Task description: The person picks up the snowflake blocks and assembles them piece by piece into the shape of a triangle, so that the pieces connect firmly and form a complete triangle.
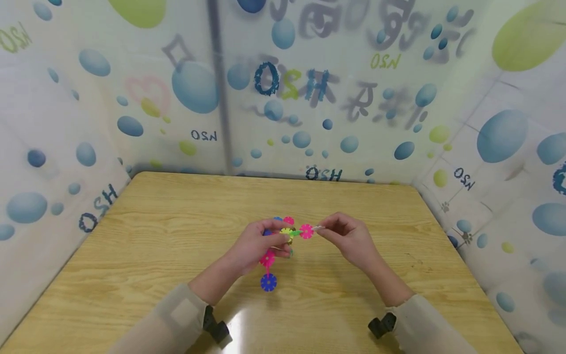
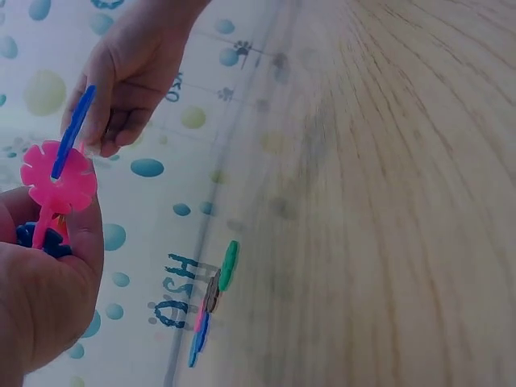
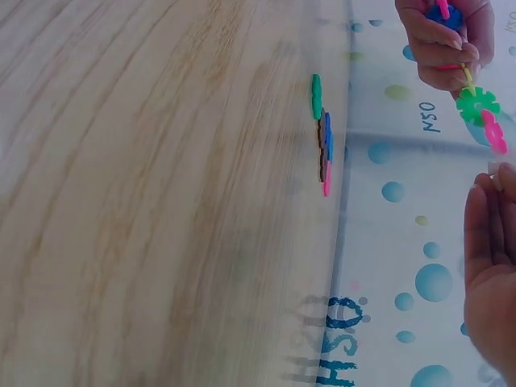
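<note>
Your left hand [image 1: 256,246] grips the snowflake-disc chain [image 1: 283,236], held above the desk [image 1: 146,236] at centre. The chain's long axis runs roughly L-R toward your right hand [image 1: 349,238]; a pink and a blue disc [image 1: 268,282] hang below. The right hand pinches a small pale piece [image 1: 317,228] just beside the chain's end pink disc [image 1: 306,231]. Right hand is nearer that end. Contact w/ disc: cannot tell.
</note>
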Tool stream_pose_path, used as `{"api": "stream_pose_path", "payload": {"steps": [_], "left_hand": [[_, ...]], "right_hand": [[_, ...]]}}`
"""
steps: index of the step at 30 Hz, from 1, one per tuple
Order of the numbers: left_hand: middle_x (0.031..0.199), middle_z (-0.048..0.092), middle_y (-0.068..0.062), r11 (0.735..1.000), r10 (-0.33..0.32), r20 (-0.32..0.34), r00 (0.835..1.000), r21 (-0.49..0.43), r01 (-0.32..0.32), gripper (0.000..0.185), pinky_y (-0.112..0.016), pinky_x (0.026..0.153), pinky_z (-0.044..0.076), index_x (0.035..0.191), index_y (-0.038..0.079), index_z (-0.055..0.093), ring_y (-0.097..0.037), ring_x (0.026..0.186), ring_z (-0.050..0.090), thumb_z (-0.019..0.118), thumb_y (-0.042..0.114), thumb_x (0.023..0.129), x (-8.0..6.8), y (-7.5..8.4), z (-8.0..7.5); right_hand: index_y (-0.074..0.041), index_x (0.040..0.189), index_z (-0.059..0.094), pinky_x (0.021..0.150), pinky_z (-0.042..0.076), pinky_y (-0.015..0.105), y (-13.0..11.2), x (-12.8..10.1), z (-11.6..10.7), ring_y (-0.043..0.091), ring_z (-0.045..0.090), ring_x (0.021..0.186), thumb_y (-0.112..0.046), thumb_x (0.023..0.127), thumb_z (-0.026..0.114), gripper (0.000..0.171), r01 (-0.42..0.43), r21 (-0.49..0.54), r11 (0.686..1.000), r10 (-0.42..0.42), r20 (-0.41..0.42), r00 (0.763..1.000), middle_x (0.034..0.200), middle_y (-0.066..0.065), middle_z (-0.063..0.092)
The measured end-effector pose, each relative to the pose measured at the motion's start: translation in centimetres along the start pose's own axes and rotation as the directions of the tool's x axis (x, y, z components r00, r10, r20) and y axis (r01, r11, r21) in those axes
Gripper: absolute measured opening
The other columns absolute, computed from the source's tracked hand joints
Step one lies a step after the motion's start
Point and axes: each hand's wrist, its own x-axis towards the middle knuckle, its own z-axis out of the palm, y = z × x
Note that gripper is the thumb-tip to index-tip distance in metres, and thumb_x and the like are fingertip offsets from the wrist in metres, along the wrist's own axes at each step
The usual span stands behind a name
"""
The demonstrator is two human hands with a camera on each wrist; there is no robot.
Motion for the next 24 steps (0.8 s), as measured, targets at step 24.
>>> {"api": "stream_pose_path", "payload": {"steps": [24], "left_hand": [[0.107,0.075,-0.013,1.000,0.003,0.010,1.000,-0.009,-0.003,0.036,-0.036,0.087,0.068,0.141,-0.002,0.064,-0.018,0.089,0.079,0.069,0.007,0.106,0.04,-0.08,-0.22]], "right_hand": [[-0.005,0.126,0.073,0.085,0.066,0.027,0.11,-0.17,-0.29,0.017,0.075,0.093,-0.013,0.102,0.080,0.026,-0.023,0.126,0.992,0.020,0.025,0.999,0.112,0.013,0.074]]}}
